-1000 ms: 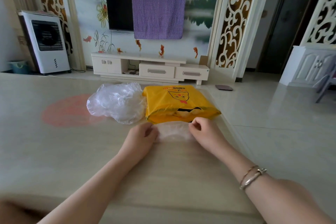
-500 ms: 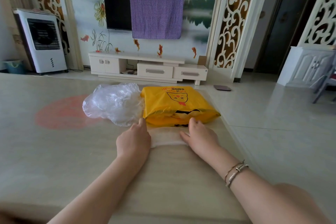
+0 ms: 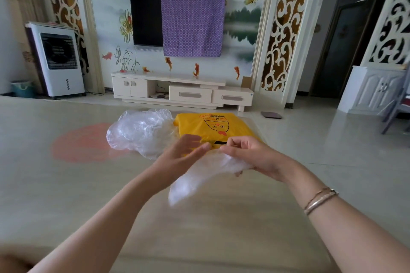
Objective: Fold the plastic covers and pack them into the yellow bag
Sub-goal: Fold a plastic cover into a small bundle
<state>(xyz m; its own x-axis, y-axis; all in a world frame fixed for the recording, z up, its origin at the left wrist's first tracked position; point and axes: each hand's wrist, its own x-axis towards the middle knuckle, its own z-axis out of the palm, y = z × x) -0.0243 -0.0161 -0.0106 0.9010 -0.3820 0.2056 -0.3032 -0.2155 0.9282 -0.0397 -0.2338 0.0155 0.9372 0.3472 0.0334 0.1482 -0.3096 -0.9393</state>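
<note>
The yellow bag (image 3: 224,125) with a cartoon face lies flat on the table (image 3: 66,184), far side. A heap of clear plastic covers (image 3: 142,132) sits just left of it, touching its edge. My right hand (image 3: 248,154) grips one clear plastic cover (image 3: 199,175), lifted off the table and hanging blurred down to the left. My left hand (image 3: 184,153) is raised beside it with fingers straight, its fingertips close to the right hand and in front of the bag's near edge.
The table has a pink round patch (image 3: 82,143) at the left and its right edge (image 3: 286,162) runs close past the bag. Beyond are a TV cabinet (image 3: 182,91), an air cooler (image 3: 57,60) and tiled floor.
Both hands were flat on the folded cover on the table; they have risen, the right hand lifting the cover into the air and the left hand letting go.
</note>
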